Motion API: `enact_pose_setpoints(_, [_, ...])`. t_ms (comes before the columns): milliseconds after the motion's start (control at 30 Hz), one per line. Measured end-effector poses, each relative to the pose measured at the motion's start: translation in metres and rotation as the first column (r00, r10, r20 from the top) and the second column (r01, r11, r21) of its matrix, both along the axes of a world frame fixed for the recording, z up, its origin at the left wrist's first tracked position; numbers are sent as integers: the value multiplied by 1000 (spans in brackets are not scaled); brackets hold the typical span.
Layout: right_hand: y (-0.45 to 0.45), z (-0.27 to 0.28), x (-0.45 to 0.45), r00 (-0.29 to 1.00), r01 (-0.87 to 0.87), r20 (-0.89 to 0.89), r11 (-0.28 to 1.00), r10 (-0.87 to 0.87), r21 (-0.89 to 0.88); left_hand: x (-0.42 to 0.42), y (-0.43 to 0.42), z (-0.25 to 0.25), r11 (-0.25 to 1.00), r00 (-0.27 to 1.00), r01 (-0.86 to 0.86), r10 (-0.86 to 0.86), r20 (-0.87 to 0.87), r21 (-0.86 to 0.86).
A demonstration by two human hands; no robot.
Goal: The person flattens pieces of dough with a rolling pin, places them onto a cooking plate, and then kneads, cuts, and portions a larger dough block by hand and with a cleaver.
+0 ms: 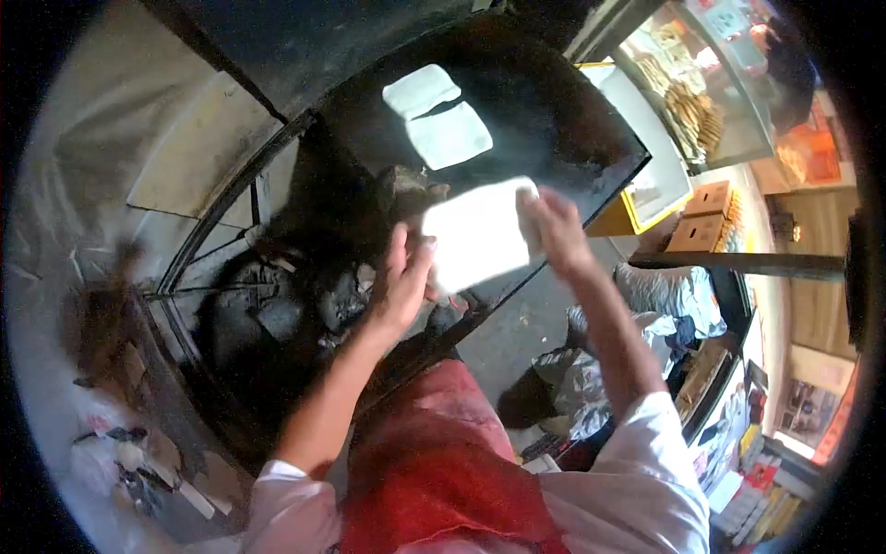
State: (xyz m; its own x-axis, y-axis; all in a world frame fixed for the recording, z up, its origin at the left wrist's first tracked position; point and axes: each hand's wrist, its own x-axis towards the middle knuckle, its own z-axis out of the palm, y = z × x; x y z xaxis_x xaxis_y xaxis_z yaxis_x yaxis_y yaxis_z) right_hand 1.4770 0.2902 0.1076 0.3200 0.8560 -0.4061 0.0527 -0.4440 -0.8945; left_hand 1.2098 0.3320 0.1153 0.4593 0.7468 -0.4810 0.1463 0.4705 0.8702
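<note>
Between my two hands is a bright white, roughly rectangular sheet, held over the dark surface. My left hand grips its left edge, thumb on top. At its upper right corner, my right hand pinches the edge, slightly blurred. Two similar white pieces lie on the dark flat surface beyond: a smaller one and, just nearer, a larger one. The held sheet is overexposed, so its surface detail is hidden.
A dark opening with black lumps lies at the left. Right of the dark surface is a white tray with a yellow rim. Farther right are a glass case with stacked food, cardboard boxes and plastic bags.
</note>
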Motion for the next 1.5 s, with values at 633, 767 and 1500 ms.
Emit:
enact_pose_setpoints(633, [-93,-44,-242,606,-669,591,743,532,17,-367,-158,-102,829,798,-536,559,-228,156])
enact_pose_setpoints(767, [-169,-62,-320,623,-720,555,682,551,131,-491,-193,-82,742,713,-643,670,-206,188])
enact_pose_setpoints(1500, [-247,-35,-470,323,-835,394,455,861,-310,-735,-335,-121,949,215,199,200,-956,244])
